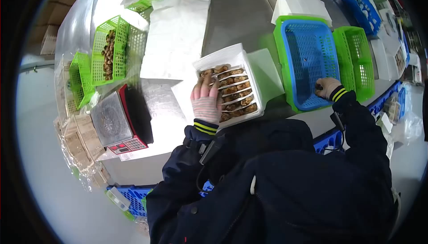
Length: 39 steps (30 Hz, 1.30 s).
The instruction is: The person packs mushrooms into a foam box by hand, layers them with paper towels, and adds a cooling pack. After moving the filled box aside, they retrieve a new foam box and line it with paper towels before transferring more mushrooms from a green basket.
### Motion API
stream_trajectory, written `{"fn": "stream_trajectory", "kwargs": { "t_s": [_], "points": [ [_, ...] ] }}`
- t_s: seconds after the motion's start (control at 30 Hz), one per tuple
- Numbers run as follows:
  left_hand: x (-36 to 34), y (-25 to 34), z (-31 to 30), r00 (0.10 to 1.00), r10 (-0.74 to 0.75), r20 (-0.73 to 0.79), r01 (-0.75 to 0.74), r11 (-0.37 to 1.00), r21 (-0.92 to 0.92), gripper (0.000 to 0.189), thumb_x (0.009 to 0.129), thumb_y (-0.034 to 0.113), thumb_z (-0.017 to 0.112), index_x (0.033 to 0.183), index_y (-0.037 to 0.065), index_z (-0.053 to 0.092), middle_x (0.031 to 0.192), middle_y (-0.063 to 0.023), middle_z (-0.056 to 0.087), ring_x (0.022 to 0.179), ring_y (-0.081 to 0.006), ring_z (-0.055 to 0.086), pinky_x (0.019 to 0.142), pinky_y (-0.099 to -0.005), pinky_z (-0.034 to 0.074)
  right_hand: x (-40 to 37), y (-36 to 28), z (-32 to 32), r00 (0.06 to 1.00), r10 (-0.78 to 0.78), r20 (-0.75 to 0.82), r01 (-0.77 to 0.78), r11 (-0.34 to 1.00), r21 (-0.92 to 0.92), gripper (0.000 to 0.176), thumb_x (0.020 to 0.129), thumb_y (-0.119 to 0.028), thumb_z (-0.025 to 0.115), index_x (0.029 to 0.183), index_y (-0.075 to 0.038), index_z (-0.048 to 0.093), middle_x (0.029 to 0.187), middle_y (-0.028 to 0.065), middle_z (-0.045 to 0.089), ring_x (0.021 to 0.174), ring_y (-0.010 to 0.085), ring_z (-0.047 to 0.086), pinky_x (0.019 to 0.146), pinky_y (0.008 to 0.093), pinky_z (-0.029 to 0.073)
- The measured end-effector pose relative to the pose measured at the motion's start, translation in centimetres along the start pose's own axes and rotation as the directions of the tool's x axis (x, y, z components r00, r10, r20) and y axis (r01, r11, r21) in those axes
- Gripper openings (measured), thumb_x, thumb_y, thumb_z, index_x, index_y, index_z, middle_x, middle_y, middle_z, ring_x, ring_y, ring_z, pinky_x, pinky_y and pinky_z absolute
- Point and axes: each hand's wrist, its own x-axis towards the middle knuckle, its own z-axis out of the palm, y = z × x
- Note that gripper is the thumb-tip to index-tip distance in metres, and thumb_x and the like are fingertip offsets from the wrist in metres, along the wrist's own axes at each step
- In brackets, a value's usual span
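My left hand (206,103), in a pink-and-grey striped fingerless glove, lies over the near left side of a white foam box (255,78). Its fingers are stretched out, with the tips at the brown mottled pieces (232,89) inside. Thin white strips part these pieces into several rows. At the right, my right hand (328,87) is curled at the side of a blue basket (332,61), which sits in a green one (281,43). A small dark spot shows at its fingertips; I cannot tell what it holds.
A red-framed scale (113,119) stands at the left. Behind it, a green basket (118,61) holds small brown pieces (109,54). White sheets (178,36) lie left of the box. Another green basket (356,61) is at the right, and a blue crate (352,3) farther back.
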Motion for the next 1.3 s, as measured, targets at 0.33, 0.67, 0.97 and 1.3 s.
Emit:
{"fn": "stream_trajectory", "kwargs": {
  "t_s": [0.33,0.67,0.97,1.3],
  "points": [
    [6.3,-1.1,3.4,0.988,0.117,0.098,-0.132,0.978,0.161,0.043,0.069,0.015,0.062,0.111,0.019,0.057,0.108,-0.0002,0.06,0.105,-0.0226,0.053,0.088,-0.0435,0.039,-2.2,-11.0,-8.7,0.973,-0.188,-0.137,0.176,0.214,0.961,0.042,0.086,-0.016,0.059,0.125,-0.002,0.048,0.079,0.006,0.061,0.053,0.0087,0.05,0.043,0.0224,0.039],
    [6.2,-1.8,3.7,0.993,0.023,0.119,-0.045,0.982,0.182,0.039,0.064,0.016,0.064,0.104,0.018,0.061,0.097,-0.0027,0.059,0.098,-0.0244,0.053,0.086,-0.0439,0.038,5.0,-26.4,-6.6,0.866,0.083,-0.492,0.364,0.569,0.737,0.033,0.084,-0.026,0.063,0.105,-0.003,0.054,0.076,0.0132,0.065,0.067,0.0263,0.066,0.06,0.0365,0.051],
    [6.0,-1.8,3.8,0.997,0.019,0.081,-0.031,0.988,0.15,0.035,0.067,0.015,0.063,0.102,0.018,0.061,0.097,-0.0029,0.06,0.096,-0.0249,0.053,0.085,-0.0439,0.038,3.3,-25.0,-8.0,0.783,-0.265,-0.563,0.396,0.91,0.122,0.021,0.089,-0.024,0.051,0.099,-0.006,0.054,0.087,0.0155,0.064,0.081,0.0346,0.064,0.068,0.0451,0.048],
    [5.9,-1.5,3.0,0.993,-0.006,0.121,-0.008,0.993,0.115,0.029,0.067,0.017,0.061,0.097,0.016,0.058,0.095,-0.0034,0.058,0.097,-0.0238,0.054,0.087,-0.0451,0.039,5.5,-24.3,-7.2,0.778,-0.355,-0.518,0.411,0.912,-0.007,0.017,0.088,-0.02,0.049,0.097,-0.006,0.055,0.086,0.0152,0.065,0.079,0.0356,0.064,0.06,0.047,0.05]
  ]
}}
